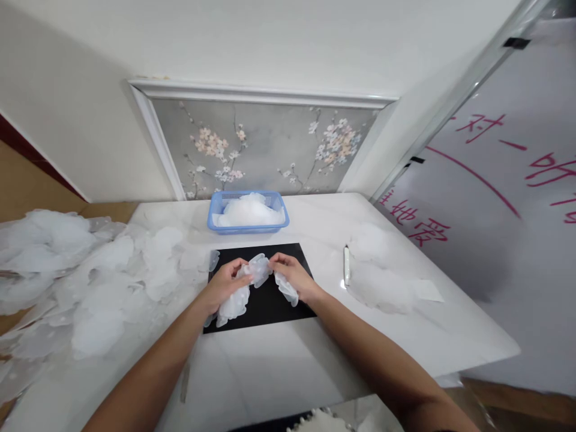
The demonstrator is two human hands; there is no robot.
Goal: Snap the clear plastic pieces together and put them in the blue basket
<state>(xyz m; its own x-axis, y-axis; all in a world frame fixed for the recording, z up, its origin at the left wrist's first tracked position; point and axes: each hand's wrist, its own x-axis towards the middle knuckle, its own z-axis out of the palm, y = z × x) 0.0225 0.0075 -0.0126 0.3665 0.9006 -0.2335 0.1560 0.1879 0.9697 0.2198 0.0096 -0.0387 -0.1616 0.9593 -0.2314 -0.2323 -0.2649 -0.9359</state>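
A strip of sheer white ruffled fabric (pixel 260 270) with pale dots arches between my two hands. My left hand (pixel 228 282) pinches it near the middle, and a gathered length hangs below onto the black mat (pixel 265 306). With thumb and fingers closed, my right hand (pixel 290 273) grips the other end, and a short ruffled piece droops under the palm. Both hands are held over the mat, a little apart. The fingertips partly cover the fabric where they grip it.
A blue plastic basket (pixel 248 229) filled with white fabric stands behind the mat. Heaped sheer white fabric (pixel 103 282) covers the table's left side. To the right lie a pale slim pen-like tool (pixel 346 266) and more white fabric (pixel 382 288). A whiteboard (pixel 495 252) with red writing stands at the right.
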